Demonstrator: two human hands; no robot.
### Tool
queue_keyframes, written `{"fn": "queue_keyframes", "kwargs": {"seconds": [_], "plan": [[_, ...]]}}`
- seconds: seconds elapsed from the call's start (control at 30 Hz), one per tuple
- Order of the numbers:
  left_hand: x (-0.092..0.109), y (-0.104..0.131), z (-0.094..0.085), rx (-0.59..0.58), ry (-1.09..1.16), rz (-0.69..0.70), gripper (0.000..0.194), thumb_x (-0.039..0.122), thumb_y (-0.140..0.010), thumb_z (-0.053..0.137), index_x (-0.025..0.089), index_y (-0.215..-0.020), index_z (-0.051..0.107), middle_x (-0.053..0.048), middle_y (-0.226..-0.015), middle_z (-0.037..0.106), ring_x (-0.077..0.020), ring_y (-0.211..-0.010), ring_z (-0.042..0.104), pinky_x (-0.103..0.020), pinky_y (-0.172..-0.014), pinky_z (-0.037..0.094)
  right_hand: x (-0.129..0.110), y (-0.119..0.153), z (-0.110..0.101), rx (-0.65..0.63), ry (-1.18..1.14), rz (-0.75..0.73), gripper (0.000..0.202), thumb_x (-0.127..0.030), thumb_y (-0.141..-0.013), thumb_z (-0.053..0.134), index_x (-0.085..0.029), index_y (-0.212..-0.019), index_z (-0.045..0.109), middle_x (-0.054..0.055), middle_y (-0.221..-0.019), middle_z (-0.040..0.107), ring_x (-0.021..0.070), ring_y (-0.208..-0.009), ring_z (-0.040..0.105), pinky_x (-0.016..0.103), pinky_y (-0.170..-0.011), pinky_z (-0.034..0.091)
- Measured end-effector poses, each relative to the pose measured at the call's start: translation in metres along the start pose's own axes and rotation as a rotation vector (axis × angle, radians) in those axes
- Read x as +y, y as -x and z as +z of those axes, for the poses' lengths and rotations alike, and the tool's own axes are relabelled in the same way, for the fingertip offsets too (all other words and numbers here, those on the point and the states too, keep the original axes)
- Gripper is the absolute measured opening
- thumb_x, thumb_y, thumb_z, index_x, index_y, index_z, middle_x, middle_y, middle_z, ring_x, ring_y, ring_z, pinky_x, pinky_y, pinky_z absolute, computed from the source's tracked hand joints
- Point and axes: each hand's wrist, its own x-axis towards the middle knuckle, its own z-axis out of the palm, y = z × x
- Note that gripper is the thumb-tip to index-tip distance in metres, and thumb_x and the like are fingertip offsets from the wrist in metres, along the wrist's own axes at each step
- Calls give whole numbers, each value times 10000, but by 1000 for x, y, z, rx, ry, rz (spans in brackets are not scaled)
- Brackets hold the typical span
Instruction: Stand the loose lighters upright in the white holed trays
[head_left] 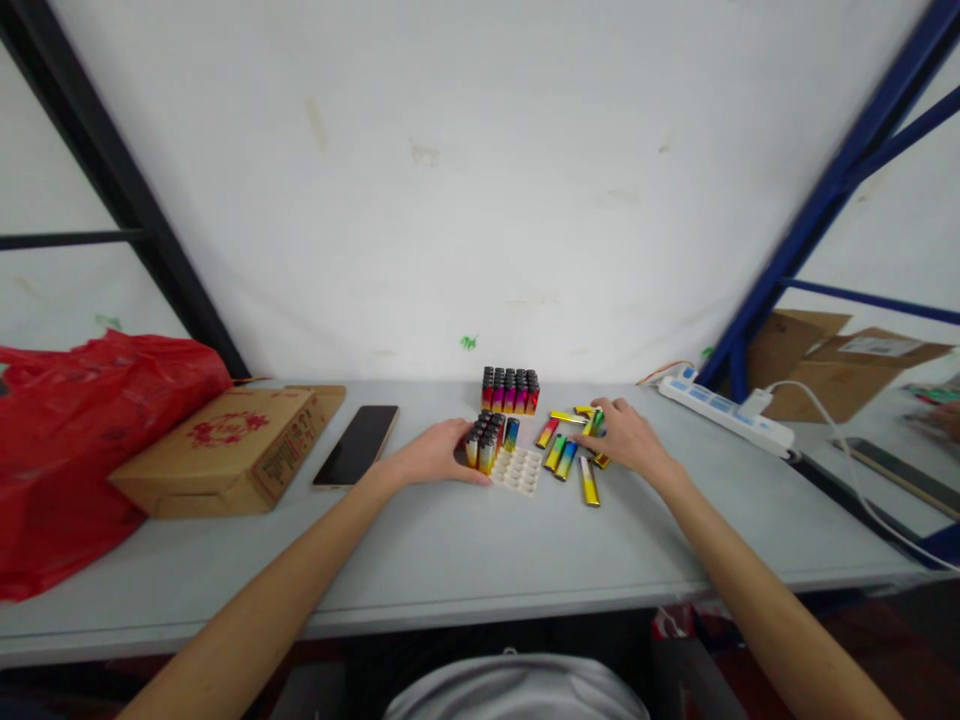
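Several colourful cigarette lighters point(491, 440) stand upright in the left part of a pale tray point(516, 472) with round holes; the right part shows bare holes. My left hand point(441, 455) is closed around the tray's left end, thumb in front and fingers behind. Right of the tray lie loose lighters in a scattered group, among them a yellow one point(589, 482), a blue-green one point(566, 460) and a red one point(547, 432). Over the far side of this group, my right hand point(626, 435) has its fingers closed on a green-yellow lighter point(595, 423); the fingertips are partly hidden.
A full block of red and purple lighters point(510, 392) stands behind the tray. To the left are a black phone point(358, 445), a cardboard box point(225, 445) and a red plastic bag point(97, 440). A white power strip point(724, 415) with a cable lies at the right.
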Motion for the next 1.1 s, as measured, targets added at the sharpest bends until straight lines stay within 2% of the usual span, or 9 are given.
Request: {"fn": "queue_keyframes", "kwargs": {"seconds": [0.17,0.3,0.43,0.53,0.63,0.8,0.93,1.0,1.1], "plan": [[0,0,0,2,13,9,733,756,-576,823,193,-1020,673,-103,-1051,723,-329,-959,669,-381,-830,517,-12,-4,-14,-8,-653,-61,479,-495,-811,762,-225,-1196,669,111,-1213,624,221,-930,726,380,-905,569],[1,1,0,11,27,7,744,751,-569,828,198,-1042,675,-102,-1078,724,-331,-986,666,-391,-864,515,-42,-17,-27,5,-1133,41,576,-432,-726,831,-269,-1240,627,50,-1113,666,203,-890,725,344,-821,583],[-1,1,1,-5,9,5,760,764,-584,815,185,-1057,673,-109,-1079,720,-327,-977,668,-389,-861,515,-70,-32,-29,103,-1389,27,727,-413,-679,858,-340,-1335,553,26,-1144,642,170,-853,714,274,-694,559],[-1,1,1,-4,10,26,756,750,-598,819,182,-1077,679,-114,-1095,721,-338,-1016,668,-395,-895,510,-81,-36,-15,63,-1466,-36,750,-483,-722,824,-305,-1377,506,39,-1025,692,174,-811,696,230,-549,463],[-1,1,1,-2,19,22,741,735,-592,832,186,-1068,689,-110,-1078,726,-334,-994,667,-399,-890,512,-84,-33,6,24,-1489,22,697,-554,-731,799,-253,-1297,527,41,-897,725,140,-653,627,210,-462,366],[2,1,0,-7,37,27,734,703,-604,846,195,-1108,678,-101,-1109,727,-327,-1006,665,-391,-888,514,-81,-23,21,-146,-1471,31,672,-658,-783,723,-276,-1271,465,19,-861,760,86,-412,491,181,-352,208],[1,1,0,-12,22,21,719,718,-608,836,183,-1062,678,-103,-1072,724,-326,-977,669,-383,-848,517,-83,-18,21,-166,-1415,37,510,-675,-803,713,-245,-1003,526,0,-759,745,35,-330,291,187,-326,154],[1,1,0,-13,10,23,715,726,-609,830,184,-1049,676,-100,-1052,722,-321,-958,668,-378,-832,517,-85,-16,22,-195,-1380,58,495,-673,-798,729,-217,-865,546,11,-711,716,29,-350,274,193,-330,159],[1,1,0,-8,13,31,711,711,-609,838,198,-1073,674,-90,-1044,722,-314,-956,665,-372,-835,518,-88,-13,21,-264,-1395,120,497,-659,-798,747,-182,-787,605,12,-729,661,24,-406,287,190,-343,160]]}}
